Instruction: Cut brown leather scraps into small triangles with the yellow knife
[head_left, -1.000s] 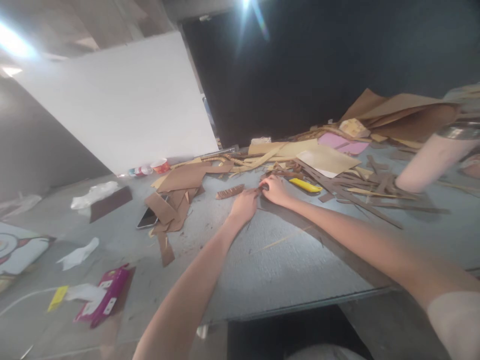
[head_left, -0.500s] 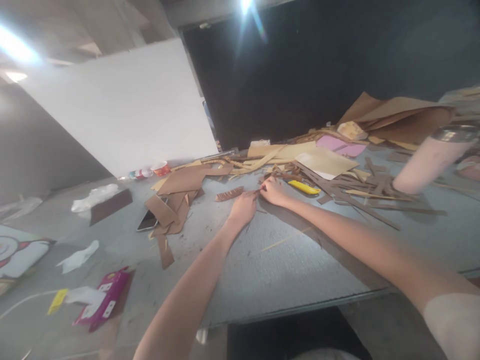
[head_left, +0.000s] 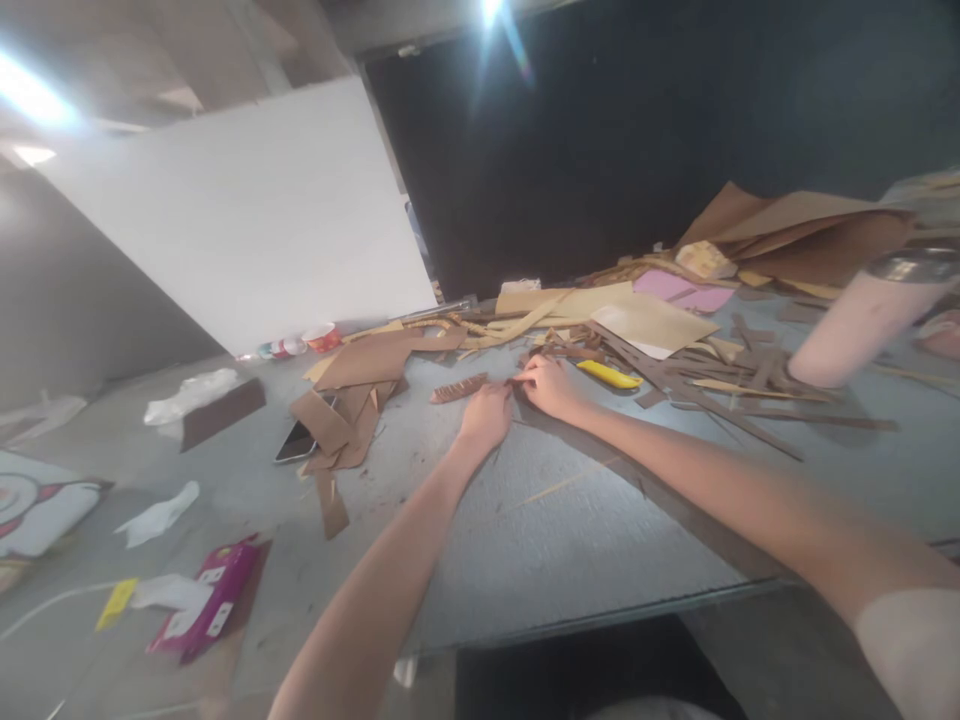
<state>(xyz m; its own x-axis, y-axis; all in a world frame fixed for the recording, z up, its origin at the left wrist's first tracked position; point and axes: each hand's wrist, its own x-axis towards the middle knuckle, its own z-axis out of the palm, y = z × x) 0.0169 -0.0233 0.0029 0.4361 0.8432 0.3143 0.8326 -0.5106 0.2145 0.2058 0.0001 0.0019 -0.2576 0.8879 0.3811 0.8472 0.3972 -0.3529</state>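
Close together over the grey table, my left hand point(head_left: 487, 412) and my right hand point(head_left: 549, 386) have their fingertips around a small dark piece too small to name. Both hands are closed, with the fingers bent inward. Just left of my left hand lies a brown ridged strip point(head_left: 459, 389). A yellow cutter point(head_left: 609, 375) rests to the right of my right hand. Brown strips point(head_left: 660, 365) are piled beyond it, partly under a pale yellow sheet point(head_left: 652, 328).
Brown sheets point(head_left: 367, 358) partly cover a phone point(head_left: 296, 442) on the left. Further left are a tissue box point(head_left: 223, 412) and a magenta wipes pack point(head_left: 217, 600). A pink tumbler point(head_left: 862, 325) stands at the right. The table's front edge point(head_left: 600, 622) runs below my arms.
My right hand has shifted slightly, its index finger now straighter toward my left fingertips. My left hand has hardly moved.
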